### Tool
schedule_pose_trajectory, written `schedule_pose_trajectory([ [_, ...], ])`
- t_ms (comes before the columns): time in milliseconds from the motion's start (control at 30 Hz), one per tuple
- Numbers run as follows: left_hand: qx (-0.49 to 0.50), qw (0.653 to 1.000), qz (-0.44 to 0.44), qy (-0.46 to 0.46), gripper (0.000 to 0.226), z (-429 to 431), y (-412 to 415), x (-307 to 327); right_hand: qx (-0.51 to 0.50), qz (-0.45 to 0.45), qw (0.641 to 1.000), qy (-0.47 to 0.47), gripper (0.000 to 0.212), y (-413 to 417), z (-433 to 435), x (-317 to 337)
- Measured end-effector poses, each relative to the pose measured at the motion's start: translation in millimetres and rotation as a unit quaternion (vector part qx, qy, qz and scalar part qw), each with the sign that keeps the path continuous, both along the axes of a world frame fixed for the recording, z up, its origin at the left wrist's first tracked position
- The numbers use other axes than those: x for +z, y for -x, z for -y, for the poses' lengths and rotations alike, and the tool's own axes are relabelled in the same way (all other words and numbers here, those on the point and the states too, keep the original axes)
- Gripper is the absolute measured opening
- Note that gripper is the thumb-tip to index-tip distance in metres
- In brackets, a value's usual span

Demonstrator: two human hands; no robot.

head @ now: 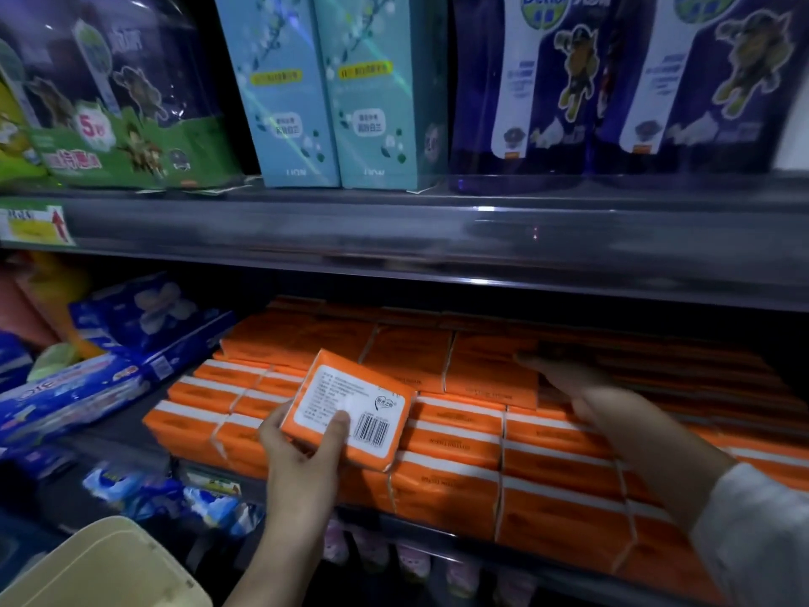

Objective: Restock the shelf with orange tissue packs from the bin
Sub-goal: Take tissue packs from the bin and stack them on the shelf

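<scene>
My left hand (302, 449) grips an orange tissue pack (350, 409) by its lower left corner, white barcode label facing me, held just in front of the shelf. Stacks of orange tissue packs (459, 431) fill the middle shelf (437, 238) space in several rows. My right hand (586, 392) lies flat with fingers spread on top of the stacked packs at the right, holding nothing. The cream bin (105, 567) shows its rim at the bottom left; its inside is hidden.
Blue wrapped packs (109, 365) lie on the same shelf to the left of the orange stacks. Teal boxes (324, 89) and purple refill pouches (613, 81) stand on the shelf above. Small pink items (411, 558) sit on a lower shelf.
</scene>
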State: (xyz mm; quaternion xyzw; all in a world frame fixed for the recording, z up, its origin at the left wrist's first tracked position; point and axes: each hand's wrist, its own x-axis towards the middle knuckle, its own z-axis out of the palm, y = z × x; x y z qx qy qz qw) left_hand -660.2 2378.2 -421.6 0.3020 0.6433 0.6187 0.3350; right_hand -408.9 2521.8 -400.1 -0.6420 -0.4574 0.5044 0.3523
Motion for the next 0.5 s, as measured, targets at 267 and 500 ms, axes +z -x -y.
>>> schedule_pose_trajectory([
  [267, -0.037, 0.999, 0.009, -0.004, 0.052, 1, -14, 10, 0.024, 0.023, 0.999, -0.001, 0.041, -1, -7, -2],
  [500, -0.042, 0.996, -0.047, -0.068, 0.052, 11, -23, 28, 0.029, 0.073, 0.986, -0.146, 0.035, 14, 52, 19],
])
